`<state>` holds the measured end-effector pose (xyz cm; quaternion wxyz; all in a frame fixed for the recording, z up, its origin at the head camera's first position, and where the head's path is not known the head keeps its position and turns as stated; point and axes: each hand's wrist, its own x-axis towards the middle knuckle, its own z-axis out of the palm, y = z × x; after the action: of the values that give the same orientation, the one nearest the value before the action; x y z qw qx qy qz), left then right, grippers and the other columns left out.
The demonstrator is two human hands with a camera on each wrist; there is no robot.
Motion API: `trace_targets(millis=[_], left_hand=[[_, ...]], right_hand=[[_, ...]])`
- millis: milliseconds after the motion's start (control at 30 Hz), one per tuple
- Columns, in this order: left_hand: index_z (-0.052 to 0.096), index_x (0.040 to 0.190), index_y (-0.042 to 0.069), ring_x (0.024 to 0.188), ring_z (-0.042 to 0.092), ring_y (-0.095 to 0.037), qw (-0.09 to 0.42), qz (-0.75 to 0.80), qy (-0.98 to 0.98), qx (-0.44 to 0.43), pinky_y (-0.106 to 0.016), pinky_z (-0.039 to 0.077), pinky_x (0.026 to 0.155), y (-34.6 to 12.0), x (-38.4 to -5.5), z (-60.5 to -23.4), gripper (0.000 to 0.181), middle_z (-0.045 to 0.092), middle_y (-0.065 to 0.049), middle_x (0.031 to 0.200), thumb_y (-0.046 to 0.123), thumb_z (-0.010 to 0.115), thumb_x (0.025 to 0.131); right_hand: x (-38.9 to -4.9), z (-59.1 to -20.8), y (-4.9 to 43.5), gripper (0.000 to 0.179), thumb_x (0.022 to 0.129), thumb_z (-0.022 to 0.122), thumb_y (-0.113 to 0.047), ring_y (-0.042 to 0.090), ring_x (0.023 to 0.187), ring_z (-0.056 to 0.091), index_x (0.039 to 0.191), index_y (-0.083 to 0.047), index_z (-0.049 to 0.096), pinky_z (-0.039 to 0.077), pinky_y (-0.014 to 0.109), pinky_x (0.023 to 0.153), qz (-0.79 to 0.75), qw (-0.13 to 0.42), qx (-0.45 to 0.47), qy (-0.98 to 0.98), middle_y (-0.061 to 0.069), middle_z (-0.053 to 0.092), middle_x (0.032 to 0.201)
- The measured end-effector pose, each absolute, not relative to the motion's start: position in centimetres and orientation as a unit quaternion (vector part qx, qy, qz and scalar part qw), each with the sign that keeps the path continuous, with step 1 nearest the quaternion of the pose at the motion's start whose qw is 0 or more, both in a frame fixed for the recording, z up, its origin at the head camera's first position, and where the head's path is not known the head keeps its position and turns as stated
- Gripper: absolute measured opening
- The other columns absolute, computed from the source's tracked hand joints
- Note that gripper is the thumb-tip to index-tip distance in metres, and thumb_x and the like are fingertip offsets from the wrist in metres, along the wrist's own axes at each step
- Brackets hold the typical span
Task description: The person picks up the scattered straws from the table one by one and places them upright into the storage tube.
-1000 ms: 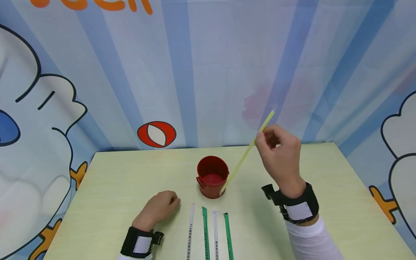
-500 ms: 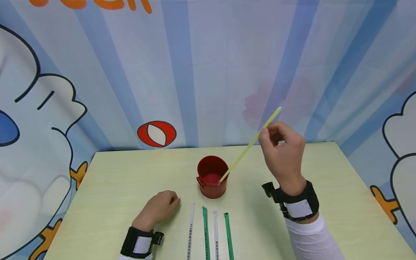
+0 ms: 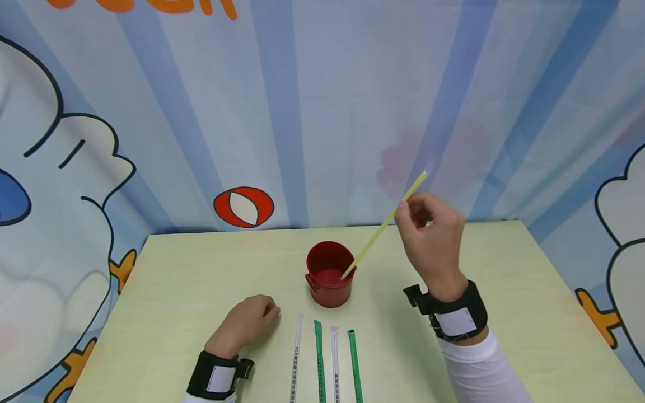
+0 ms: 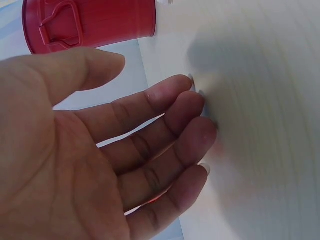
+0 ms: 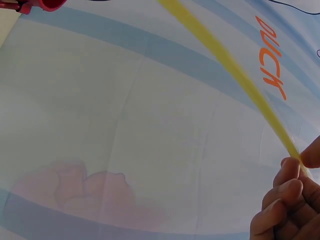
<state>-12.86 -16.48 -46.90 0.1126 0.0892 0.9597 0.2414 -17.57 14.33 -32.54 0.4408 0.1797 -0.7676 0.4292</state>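
Thumb and fingers of my right hand (image 3: 433, 240) pinch a yellow straw (image 3: 378, 232) near its upper end. The straw slants down to the left, and its lower tip appears over or just inside the mouth of a small red bucket (image 3: 330, 294); whether it touches the rim I cannot tell. In the right wrist view the straw (image 5: 240, 75) seems to have a clear wrapper. My left hand (image 3: 244, 324) rests on the table left of the bucket, holding nothing. Its fingers (image 4: 192, 140) are loosely bent, with their tips at the tabletop.
In front of the bucket lie several wrapped straws side by side: white ones (image 3: 295, 358) with printing and green ones (image 3: 319, 358). The pale wooden table (image 3: 201, 263) ends at a blue striped backdrop (image 3: 342, 112) with cartoon figures. Each wrist wears a black strap.
The straw's lower tip has moved from in front of the bucket's right side to its mouth. My right hand shifted slightly right, then back left. The left hand has stayed still.
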Motion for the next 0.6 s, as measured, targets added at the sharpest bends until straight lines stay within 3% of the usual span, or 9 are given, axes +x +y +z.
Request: trace_targets(millis=[600], left_hand=[[0.057,0.078,0.013,0.061,0.044,-0.013,0.116,0.243,0.959,0.091,-0.031,0.036,0.057,-16.6,-12.9,-47.0,0.016,0.047,0.002,0.067,0.023,0.05,0.09]], right_hand=[[-19.0,-35.6,13.8,0.011,0.085,0.054,-0.018,0.006,0.051,0.043,0.081,-0.012,0.062,0.036,0.029,0.05,0.416,0.399,0.175,-0.798,-0.006,0.054,0.064]])
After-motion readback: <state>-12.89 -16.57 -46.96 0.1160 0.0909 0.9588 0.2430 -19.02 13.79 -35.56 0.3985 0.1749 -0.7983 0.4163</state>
